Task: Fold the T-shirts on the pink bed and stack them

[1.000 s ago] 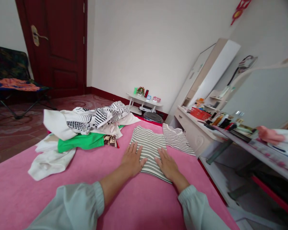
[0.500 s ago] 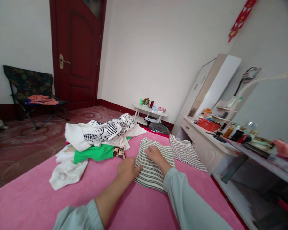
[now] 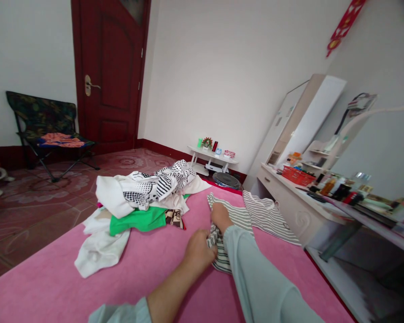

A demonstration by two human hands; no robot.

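Note:
A cream garment with dark stripes lies on the pink bed cover; its exact kind is not clear. My left hand is closed on its near left edge, and the cloth there is bunched and lifted. Farther up the same edge, my right hand is curled with its fingers on the fabric; the fingertips are hidden. Just to the right, a striped T-shirt is spread flat. On the left is a heap of clothes, with a black-and-white patterned garment on top and a green one below.
A white garment lies at the heap's near side. On the right stand a white dresser and a red basket among bottles. Beyond the bed are a small white table and a folding chair.
My left hand has moved right, gathering the garment's left edge inward. My right hand has gone from lying spread on the cloth to curling at its edge. The view has shifted slightly.

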